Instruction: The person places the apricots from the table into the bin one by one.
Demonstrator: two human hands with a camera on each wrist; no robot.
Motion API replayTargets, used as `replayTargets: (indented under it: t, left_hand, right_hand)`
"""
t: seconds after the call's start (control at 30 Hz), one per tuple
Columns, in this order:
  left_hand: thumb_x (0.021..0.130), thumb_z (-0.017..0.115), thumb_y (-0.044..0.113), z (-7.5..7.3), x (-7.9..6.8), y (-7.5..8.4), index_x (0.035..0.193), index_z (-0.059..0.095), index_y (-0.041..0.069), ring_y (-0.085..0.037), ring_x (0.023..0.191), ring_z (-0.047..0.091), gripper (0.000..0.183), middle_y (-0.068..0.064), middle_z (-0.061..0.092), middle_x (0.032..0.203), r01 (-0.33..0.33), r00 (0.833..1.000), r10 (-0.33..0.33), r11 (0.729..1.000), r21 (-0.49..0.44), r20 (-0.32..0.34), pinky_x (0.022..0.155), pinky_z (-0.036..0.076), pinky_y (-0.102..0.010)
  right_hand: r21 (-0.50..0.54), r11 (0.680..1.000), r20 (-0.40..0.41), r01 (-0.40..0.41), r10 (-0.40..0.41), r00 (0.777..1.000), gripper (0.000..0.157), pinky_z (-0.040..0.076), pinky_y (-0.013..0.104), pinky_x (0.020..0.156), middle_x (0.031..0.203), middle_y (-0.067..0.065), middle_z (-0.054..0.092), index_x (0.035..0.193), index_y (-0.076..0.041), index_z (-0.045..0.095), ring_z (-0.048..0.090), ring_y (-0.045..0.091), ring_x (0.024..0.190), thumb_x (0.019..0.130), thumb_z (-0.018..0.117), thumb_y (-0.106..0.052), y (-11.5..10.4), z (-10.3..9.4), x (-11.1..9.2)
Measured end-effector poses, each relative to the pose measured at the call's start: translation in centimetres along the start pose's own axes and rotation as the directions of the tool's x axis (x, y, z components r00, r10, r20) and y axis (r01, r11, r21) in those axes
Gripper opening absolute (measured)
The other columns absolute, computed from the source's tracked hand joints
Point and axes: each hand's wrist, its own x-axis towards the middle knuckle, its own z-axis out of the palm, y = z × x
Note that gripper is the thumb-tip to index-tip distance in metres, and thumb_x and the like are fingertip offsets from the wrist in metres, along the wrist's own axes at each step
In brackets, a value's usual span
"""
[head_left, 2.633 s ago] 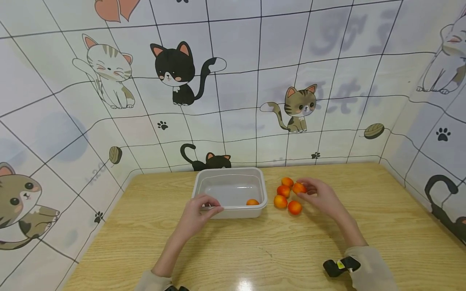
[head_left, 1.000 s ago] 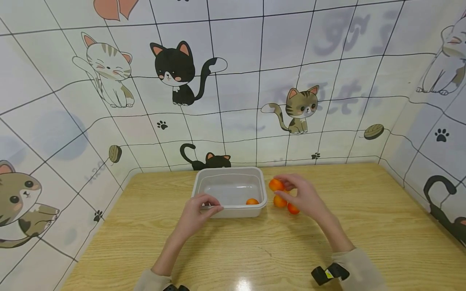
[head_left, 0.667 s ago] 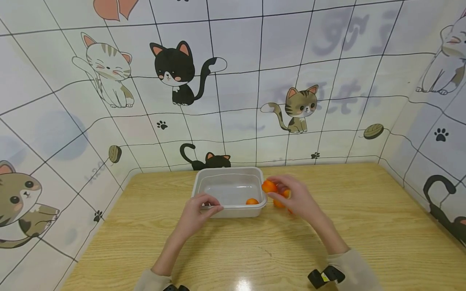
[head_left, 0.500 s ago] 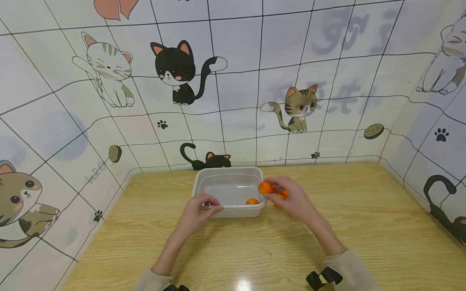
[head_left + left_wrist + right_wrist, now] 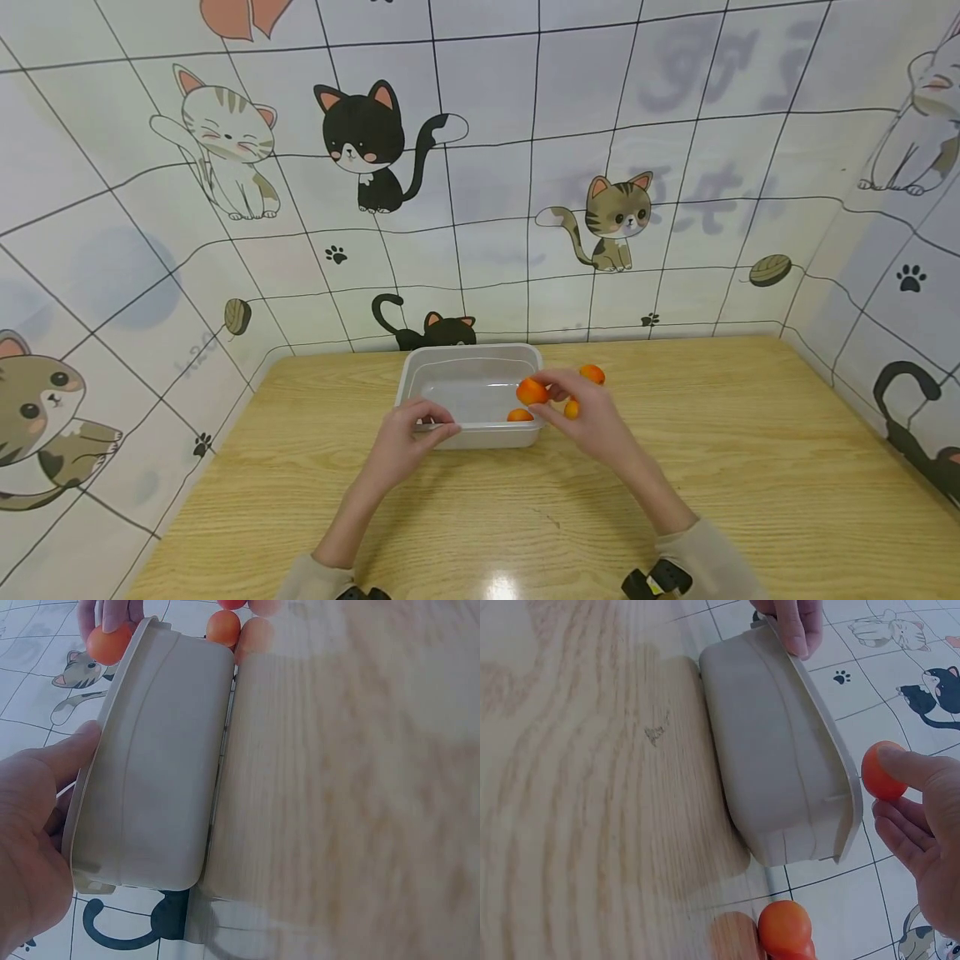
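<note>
A pale plastic tub (image 5: 491, 438) stands on the table. My left hand (image 5: 405, 442) pinches its near rim toward the left corner, thumb outside in the left wrist view. My right hand (image 5: 592, 421) holds a small round orange-red fruit (image 5: 532, 391) between thumb and fingertips. In the head view this fruit overlaps the tub's right side; the right wrist view shows the fruit (image 5: 885, 771) level with the rim. Inside the tub, at the near right, lies another such fruit (image 5: 520, 415).
Right of the tub are more orange-red fruits, one (image 5: 592, 373) behind the right hand and one (image 5: 572, 408) partly covered by it. The wooden table (image 5: 480, 517) ends at a cat-patterned wall (image 5: 495, 183) behind and at the sides.
My right hand has lifted one fruit from the group on the right and carried it leftward to the tub's right side. The left hand stays on the rim.
</note>
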Motion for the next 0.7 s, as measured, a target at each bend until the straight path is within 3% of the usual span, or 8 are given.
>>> replayTargets:
  t: [0.23, 0.47, 0.7]
  left_hand:
    - [0.083, 0.084, 0.018, 0.11, -0.07, 0.08, 0.084, 0.073, 0.019, -0.007, 0.078, 0.057, 0.011, 0.015, 0.065, 0.082, 0.022, 1.0, -0.022, 1.0, 0.006, 0.001, 0.073, 0.053, -0.027]
    - [0.083, 0.084, 0.018, 0.13, -0.03, 0.14, 0.085, 0.073, 0.019, -0.007, 0.079, 0.059, 0.012, 0.016, 0.066, 0.083, 0.035, 0.999, -0.035, 0.999, 0.003, 0.006, 0.075, 0.053, -0.027]
    - [0.083, 0.085, 0.018, 0.22, 0.06, 0.11, 0.085, 0.073, 0.019, -0.006, 0.079, 0.059, 0.011, 0.015, 0.067, 0.083, 0.034, 0.999, -0.034, 0.999, -0.002, 0.005, 0.074, 0.053, -0.028]
  right_hand:
    - [0.005, 1.0, 0.027, -0.011, 0.011, 1.0, 0.046, 0.058, 0.045, 0.075, 0.109, 0.007, 0.071, 0.122, -0.003, 0.067, 0.065, 0.018, 0.086, 0.079, 0.085, -0.004, 0.02, 0.53, -0.23]
    - [-0.013, 1.0, 0.018, 0.005, -0.005, 1.0, 0.044, 0.057, 0.039, 0.076, 0.112, 0.015, 0.071, 0.124, -0.002, 0.067, 0.066, 0.02, 0.087, 0.084, 0.082, -0.007, 0.59, 0.55, -0.28]
    - [-0.005, 1.0, 0.016, 0.007, -0.007, 1.0, 0.041, 0.058, 0.039, 0.077, 0.112, 0.014, 0.071, 0.124, -0.002, 0.067, 0.065, 0.02, 0.088, 0.085, 0.081, -0.007, 0.62, 0.25, -0.13]
